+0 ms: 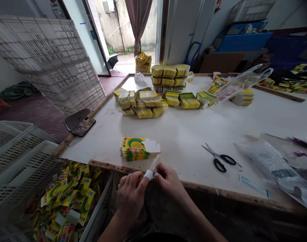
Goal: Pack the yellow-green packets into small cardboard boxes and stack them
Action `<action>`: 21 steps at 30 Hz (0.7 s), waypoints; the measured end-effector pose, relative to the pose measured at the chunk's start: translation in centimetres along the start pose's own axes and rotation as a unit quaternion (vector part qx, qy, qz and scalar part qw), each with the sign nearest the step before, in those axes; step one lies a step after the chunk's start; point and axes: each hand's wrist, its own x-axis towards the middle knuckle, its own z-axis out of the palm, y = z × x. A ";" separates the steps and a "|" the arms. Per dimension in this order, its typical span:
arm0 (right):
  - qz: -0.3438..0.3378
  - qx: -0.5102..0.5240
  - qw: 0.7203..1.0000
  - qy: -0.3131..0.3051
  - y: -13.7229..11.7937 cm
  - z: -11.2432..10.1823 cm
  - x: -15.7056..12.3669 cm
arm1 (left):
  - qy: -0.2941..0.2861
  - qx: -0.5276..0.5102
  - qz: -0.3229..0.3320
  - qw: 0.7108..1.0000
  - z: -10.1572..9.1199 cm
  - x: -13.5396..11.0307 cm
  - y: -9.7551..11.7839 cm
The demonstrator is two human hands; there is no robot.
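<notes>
At the table's front edge, my left hand [130, 190] is closed around a small printed carton [140, 179], mostly hidden by the fingers. A white strip or flap [155, 162] sticks up from it. White wrapping, apparently tape, covers my left thumb tip. My right hand [167, 178] meets the left with thumb and fingers pinched at the carton's white end; exactly what they grip is hidden. Just beyond my hands lies a stack of flat yellow-green cartons [134, 149] with white flaps pointing right.
Scissors [220, 159] with black handles lie to the right, near plastic packaging [272, 164]. Bundled cartons [145, 102] stand across the table's back. Two phones [80, 124] rest at the left edge. Below left, a white crate [99, 201] holds many loose cartons.
</notes>
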 end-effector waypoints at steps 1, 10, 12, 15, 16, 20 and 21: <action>-0.002 -0.001 1.000 0.003 -0.1 0.0 0.1 | 0.000 -0.001 -0.001 1.000 0.1 0.0 0.0; 0.008 0.041 0.999 -0.004 0.1 -0.2 0.1 | -0.001 -0.017 -0.011 1.000 0.2 0.1 0.0; 0.018 0.054 0.998 0.002 0.0 -0.3 0.1 | -0.002 -0.018 -0.005 1.000 0.2 0.2 0.1; 0.036 0.084 0.996 0.015 -0.1 -0.3 0.1 | 0.003 -0.017 0.004 1.000 0.2 0.3 0.3; 0.042 0.099 0.994 0.018 -0.1 -0.3 0.0 | 0.004 -0.016 0.006 1.000 0.2 0.3 0.3; 0.082 0.194 0.978 0.000 0.3 0.0 -0.1 | 0.009 -0.014 0.003 1.000 0.1 0.2 0.5; 0.097 0.223 0.970 -0.013 0.5 0.0 -0.1 | 0.010 -0.014 0.003 1.000 0.1 0.2 0.6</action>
